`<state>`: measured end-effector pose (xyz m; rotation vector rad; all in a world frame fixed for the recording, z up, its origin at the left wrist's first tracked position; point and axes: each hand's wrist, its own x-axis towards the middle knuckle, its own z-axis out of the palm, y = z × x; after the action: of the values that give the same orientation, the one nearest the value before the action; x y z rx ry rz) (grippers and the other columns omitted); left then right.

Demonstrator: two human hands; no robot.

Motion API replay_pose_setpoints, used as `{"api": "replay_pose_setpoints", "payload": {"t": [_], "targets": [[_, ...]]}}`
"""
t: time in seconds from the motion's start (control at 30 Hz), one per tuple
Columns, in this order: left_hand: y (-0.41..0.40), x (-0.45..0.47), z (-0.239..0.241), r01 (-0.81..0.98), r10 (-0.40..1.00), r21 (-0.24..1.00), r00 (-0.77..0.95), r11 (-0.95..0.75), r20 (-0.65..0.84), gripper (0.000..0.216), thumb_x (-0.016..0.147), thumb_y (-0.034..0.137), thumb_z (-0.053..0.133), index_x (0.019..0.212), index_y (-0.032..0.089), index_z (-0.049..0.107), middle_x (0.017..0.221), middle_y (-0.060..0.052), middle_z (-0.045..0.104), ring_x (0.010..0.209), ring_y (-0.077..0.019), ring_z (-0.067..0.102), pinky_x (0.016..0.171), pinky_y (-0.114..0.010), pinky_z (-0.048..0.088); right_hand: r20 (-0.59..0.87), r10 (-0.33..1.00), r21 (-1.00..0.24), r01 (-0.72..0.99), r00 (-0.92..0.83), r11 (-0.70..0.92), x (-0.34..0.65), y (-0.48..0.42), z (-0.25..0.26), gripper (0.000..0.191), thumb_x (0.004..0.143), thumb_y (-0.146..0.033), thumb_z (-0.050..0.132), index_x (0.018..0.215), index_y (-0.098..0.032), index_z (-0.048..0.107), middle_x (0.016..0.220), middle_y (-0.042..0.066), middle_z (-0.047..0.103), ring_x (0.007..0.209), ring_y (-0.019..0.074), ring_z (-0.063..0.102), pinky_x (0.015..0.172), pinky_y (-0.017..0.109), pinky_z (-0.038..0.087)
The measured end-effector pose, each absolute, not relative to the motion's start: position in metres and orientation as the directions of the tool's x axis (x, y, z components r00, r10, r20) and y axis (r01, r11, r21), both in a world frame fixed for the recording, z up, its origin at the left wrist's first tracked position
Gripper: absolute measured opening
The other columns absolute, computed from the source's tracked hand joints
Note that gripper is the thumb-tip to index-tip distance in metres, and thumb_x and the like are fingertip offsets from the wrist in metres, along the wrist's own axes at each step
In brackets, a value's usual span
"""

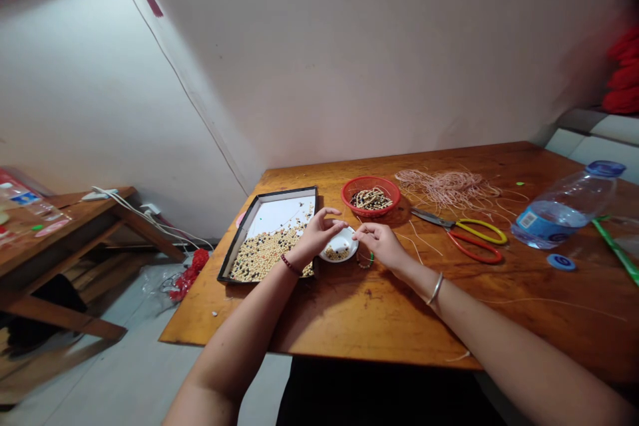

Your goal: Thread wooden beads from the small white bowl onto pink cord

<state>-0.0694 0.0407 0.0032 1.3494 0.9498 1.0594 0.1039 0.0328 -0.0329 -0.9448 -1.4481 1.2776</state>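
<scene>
Both left hand [315, 234] and right hand [383, 244] hide whatever their fingertips hold.

Wooden table [349, 306], white dish [348, 243] near its middle, black bead tray [279, 216] just left of the dish, red basket [370, 212] behind it, scissors [450, 225], pink cord [444, 185] and water bottle [564, 208] to its right

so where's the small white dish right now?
Head view: the white dish sits on the table between the left hand and right hand, beside the bead tray, with the red basket just behind it.
</scene>
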Motion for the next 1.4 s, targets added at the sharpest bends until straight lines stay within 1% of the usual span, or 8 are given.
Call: {"api": "replay_pose_setpoints", "payload": {"t": [0.47, 0.7, 0.87, 1.0, 1.13, 1.23, 1.33, 1.4], "targets": [[0.041, -0.068, 0.004, -0.032, 0.959, 0.997, 0.273, -0.065, 0.071, 0.051, 0.066, 0.043, 0.078, 0.099, 0.017, 0.048, 0.075, -0.001, 0.067, 0.062, -0.0125, 0.063, 0.056, -0.021, 0.047, 0.137, 0.956, -0.990, -0.011, -0.258, 0.139, 0.104, 0.033, -0.033, 0.028, 0.072, -0.043, 0.060, 0.068, -0.016, 0.060, 0.052, -0.002, 0.051, 0.047, 0.0099, 0.041, 0.046, 0.022, 0.029], [0.043, -0.072, -0.003, -0.044, 0.948, 0.996, 0.304, -0.079, 0.089, 0.048, 0.068, 0.039, 0.078, 0.101, 0.017, 0.050, 0.079, -0.002, 0.067, 0.067, -0.0130, 0.064, 0.062, -0.023, 0.049, 0.150, 0.955, -0.988, -0.020, -0.256, 0.150, 0.103, 0.032, -0.034, 0.029, 0.073, -0.044, 0.059, 0.067, -0.016, 0.058, 0.053, -0.001, 0.051, 0.049, 0.0108, 0.043, 0.047, 0.022, 0.030], [0.044, -0.073, -0.005, 0.007, 0.925, 0.996, 0.370, -0.091, 0.082, 0.045, 0.070, 0.038, 0.078, 0.100, 0.015, 0.053, 0.082, -0.005, 0.068, 0.074, -0.0137, 0.065, 0.067, -0.023, 0.049, 0.176, 0.941, -0.984, -0.039, -0.290, 0.172, 0.102, 0.030, -0.034, 0.034, 0.075, -0.050, 0.059, 0.070, -0.016, 0.057, 0.049, -0.004, 0.046, 0.044, 0.0084, 0.037, 0.044, 0.021, 0.027], [0.047, -0.074, -0.005, 0.049, 0.929, 0.992, 0.357, -0.118, 0.093, 0.041, 0.073, 0.040, 0.075, 0.099, 0.014, 0.058, 0.086, -0.008, 0.070, 0.077, -0.0141, 0.066, 0.064, -0.021, 0.049, 0.166, 0.944, -0.986, -0.080, -0.284, 0.149, 0.101, 0.030, -0.032, 0.036, 0.074, -0.051, 0.061, 0.072, -0.016, 0.057, 0.055, -0.002, 0.053, 0.048, 0.0097, 0.043, 0.046, 0.022, 0.032], [0.047, -0.074, -0.003, 0.063, 0.934, 0.987, 0.336, -0.150, 0.120, 0.041, 0.073, 0.040, 0.075, 0.100, 0.013, 0.060, 0.088, -0.009, 0.071, 0.080, -0.0158, 0.068, 0.069, -0.023, 0.051, 0.136, 0.947, -0.988, -0.106, -0.292, 0.109, 0.101, 0.031, -0.030, 0.035, 0.074, -0.051, 0.061, 0.072, -0.016, 0.058, 0.055, -0.002, 0.054, 0.048, 0.0102, 0.044, 0.046, 0.022, 0.033], [0.045, -0.072, -0.002, 0.048, 0.936, 0.987, 0.329, -0.152, 0.128, 0.042, 0.072, 0.039, 0.075, 0.101, 0.013, 0.059, 0.086, -0.009, 0.072, 0.079, -0.0171, 0.069, 0.070, -0.025, 0.053, 0.140, 0.946, -0.987, -0.121, -0.293, 0.108, 0.101, 0.031, -0.027, 0.037, 0.075, -0.053, 0.058, 0.072, -0.016, 0.059, 0.053, -0.003, 0.049, 0.047, 0.0090, 0.040, 0.045, 0.022, 0.030], [0.045, -0.072, -0.001, 0.041, 0.933, 0.983, 0.324, -0.178, 0.156, 0.042, 0.073, 0.038, 0.075, 0.102, 0.014, 0.058, 0.086, -0.009, 0.072, 0.080, -0.0181, 0.069, 0.074, -0.028, 0.054, 0.128, 0.945, -0.987, -0.132, -0.300, 0.091, 0.101, 0.031, -0.025, 0.042, 0.077, -0.058, 0.053, 0.067, -0.017, 0.057, 0.047, -0.005, 0.039, 0.043, 0.0080, 0.032, 0.043, 0.022, 0.024], [0.045, -0.073, -0.002, 0.065, 0.931, 0.977, 0.322, -0.204, 0.172, 0.041, 0.074, 0.037, 0.074, 0.103, 0.014, 0.058, 0.087, -0.009, 0.071, 0.083, -0.0189, 0.069, 0.076, -0.029, 0.054, 0.112, 0.944, -0.988, -0.141, -0.312, 0.071, 0.100, 0.031, -0.024, 0.045, 0.077, -0.060, 0.052, 0.068, -0.017, 0.058, 0.046, -0.006, 0.038, 0.042, 0.0078, 0.029, 0.043, 0.023, 0.021]]}}
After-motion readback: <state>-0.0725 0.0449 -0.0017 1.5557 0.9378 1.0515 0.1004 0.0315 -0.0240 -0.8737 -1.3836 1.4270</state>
